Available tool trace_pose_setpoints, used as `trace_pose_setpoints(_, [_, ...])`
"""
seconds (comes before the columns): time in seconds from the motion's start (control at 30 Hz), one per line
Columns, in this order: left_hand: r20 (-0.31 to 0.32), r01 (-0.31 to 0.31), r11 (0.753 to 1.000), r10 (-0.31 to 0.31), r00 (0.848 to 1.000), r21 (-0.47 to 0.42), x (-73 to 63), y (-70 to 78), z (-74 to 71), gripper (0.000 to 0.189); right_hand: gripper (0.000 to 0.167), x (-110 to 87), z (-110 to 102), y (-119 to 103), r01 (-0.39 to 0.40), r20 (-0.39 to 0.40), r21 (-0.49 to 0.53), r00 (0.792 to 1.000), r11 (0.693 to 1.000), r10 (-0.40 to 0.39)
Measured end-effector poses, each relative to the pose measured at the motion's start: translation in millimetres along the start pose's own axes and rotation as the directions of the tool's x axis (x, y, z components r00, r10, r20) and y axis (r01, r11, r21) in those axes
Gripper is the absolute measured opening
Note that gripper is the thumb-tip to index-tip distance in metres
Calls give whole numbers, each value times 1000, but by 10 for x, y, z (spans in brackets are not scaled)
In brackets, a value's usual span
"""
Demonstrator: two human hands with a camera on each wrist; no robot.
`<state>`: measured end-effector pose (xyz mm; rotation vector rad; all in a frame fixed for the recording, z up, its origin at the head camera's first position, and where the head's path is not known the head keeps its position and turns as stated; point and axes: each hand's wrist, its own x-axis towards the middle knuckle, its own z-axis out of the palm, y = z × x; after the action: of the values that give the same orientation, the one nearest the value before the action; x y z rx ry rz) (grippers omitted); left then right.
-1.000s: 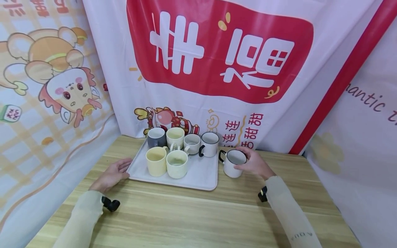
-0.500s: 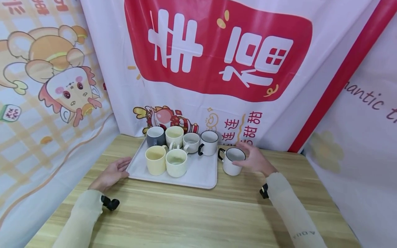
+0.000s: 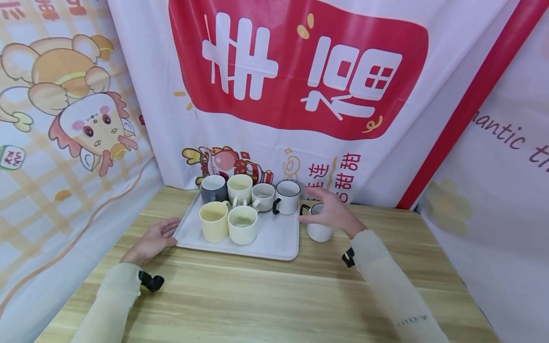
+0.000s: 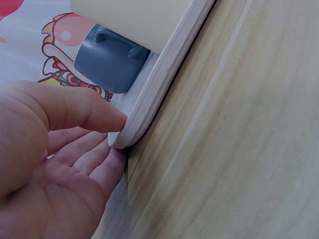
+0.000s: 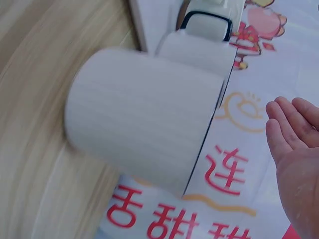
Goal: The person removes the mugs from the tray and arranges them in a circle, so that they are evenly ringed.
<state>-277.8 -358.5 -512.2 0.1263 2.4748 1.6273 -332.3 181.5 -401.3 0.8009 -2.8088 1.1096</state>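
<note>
My left hand (image 3: pixel 152 242) pinches the near left corner of a white rectangular tray (image 3: pixel 274 250). In the left wrist view its thumb (image 4: pixel 107 115) touches the rim while the other fingers sit around the corner. My right hand (image 3: pixel 330 211) hovers open over a white mug (image 3: pixel 319 232) with a dark rim and black handle, which stands on the table beside the tray. A matching white mug (image 3: pixel 288 199) is at the tray's right back. Also on the tray are a dark grey mug (image 3: pixel 213 191), a yellow mug (image 3: pixel 214 223), a pale green mug (image 3: pixel 243 226) and others.
A cream mug (image 3: pixel 240 188) and a small greyish-white cup (image 3: pixel 263 197) fill the tray's back row. The wooden table (image 3: pixel 257 300) ends at a white-and-red printed curtain (image 3: pixel 240 128) behind; printed sheets hang at both sides.
My right hand has let go of the white mug and moved left and slightly up over it, toward the tray's right edge. The left hand stays at the tray's corner.
</note>
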Motion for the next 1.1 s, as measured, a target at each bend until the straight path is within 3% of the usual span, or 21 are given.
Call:
trace_pose_setpoints(0.2, [-1, -3, 1000, 3, 1000, 6, -1, 7, 12, 79, 94, 166, 232, -252, 51, 8, -6, 999, 999, -51])
trace_pose_setpoints(0.5, [7, 2, 1000, -2, 1000, -5, 16, -17, 22, 80, 94, 303, 694, -503, 26, 20, 3, 999, 1000, -26])
trace_pose_setpoints(0.73, [7, 4, 1000, -4, 1000, 5, -2, -5, 36, 80, 97, 359, 1095, -543, 50, -24, 40, 998, 998, -49])
trace_pose_setpoints(0.87, [5, 1, 1000, -1, 1000, 1, -12, 11, 44, 80, 98, 396, 1312, -536, 20, -44, 66, 999, 998, -17])
trace_pose_setpoints(1.1, [-3, 6, 1000, -6, 1000, -5, -16, 33, 49, 81, 88, 459, 1606, -534, 22, -140, 147, 990, 989, -1])
